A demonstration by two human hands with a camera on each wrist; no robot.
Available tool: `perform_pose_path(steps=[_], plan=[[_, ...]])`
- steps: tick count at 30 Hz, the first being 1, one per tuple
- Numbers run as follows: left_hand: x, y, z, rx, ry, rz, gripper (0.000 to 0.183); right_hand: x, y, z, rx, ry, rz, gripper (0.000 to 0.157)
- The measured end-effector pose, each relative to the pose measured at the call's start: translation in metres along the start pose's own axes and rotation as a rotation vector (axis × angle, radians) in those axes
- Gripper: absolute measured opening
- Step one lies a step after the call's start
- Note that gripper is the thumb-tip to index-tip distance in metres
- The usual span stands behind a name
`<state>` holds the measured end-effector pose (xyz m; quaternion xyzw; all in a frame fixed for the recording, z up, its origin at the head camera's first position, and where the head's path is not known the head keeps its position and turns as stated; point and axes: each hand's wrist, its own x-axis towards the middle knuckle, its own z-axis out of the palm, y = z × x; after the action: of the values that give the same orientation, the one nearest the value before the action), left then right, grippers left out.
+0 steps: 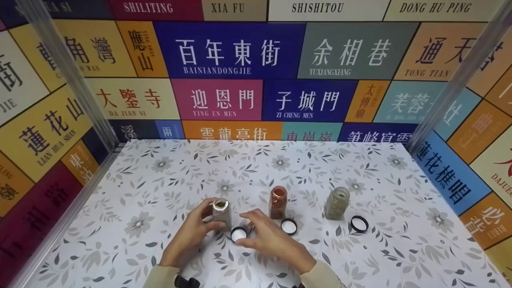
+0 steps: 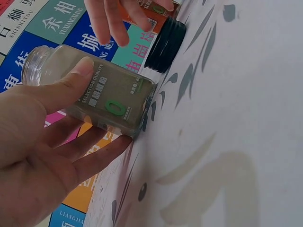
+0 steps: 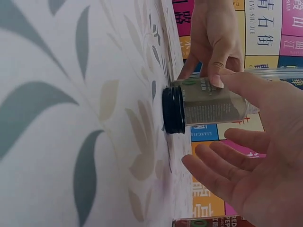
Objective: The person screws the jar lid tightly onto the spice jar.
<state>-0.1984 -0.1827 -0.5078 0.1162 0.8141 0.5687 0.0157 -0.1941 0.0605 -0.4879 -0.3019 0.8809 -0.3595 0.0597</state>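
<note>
My left hand [image 1: 191, 232] holds an uncapped glass spice jar [image 1: 222, 218] upright on the table, thumb across its front and fingers around the far side. Grey-brown powder fills most of this jar, and its label [image 2: 106, 92] shows in the left wrist view. Just right of the jar's base lies a black screw lid [image 1: 239, 235], its white inner side facing up. My right hand [image 1: 276, 240] hovers around that lid with thumb and fingers spread apart, gripping nothing. In the right wrist view the lid [image 3: 173, 109] stands between the jar and the camera.
A jar of red powder [image 1: 278, 206] stands uncapped behind my right hand, its black lid [image 1: 288, 226] in front of it. Farther right is another open jar [image 1: 337, 205] with its lid [image 1: 359, 224]. Sign-printed panels [image 1: 228, 50] surround the flower-patterned table [image 1: 192, 168].
</note>
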Motion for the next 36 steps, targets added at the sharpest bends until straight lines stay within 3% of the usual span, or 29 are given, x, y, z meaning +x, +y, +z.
perform_pose_path(steps=[8,18,24,33,36], plan=[[0.001,0.001,0.001,-0.018,0.017,-0.022,0.061,0.001,0.001,0.006,-0.056,-0.049,0.033,0.070],[-0.001,-0.006,0.005,-0.042,0.003,-0.007,0.066,0.000,0.006,0.015,0.040,-0.070,0.057,0.067],[0.001,-0.005,0.003,-0.030,-0.002,0.007,0.071,0.004,0.005,0.016,0.039,-0.075,0.094,0.063],[0.002,-0.007,0.000,-0.029,-0.011,0.022,0.070,0.008,0.006,0.020,0.049,-0.031,0.069,0.043],[0.001,-0.008,-0.001,-0.058,-0.017,0.023,0.071,0.007,0.005,0.021,0.057,-0.027,0.089,0.044]])
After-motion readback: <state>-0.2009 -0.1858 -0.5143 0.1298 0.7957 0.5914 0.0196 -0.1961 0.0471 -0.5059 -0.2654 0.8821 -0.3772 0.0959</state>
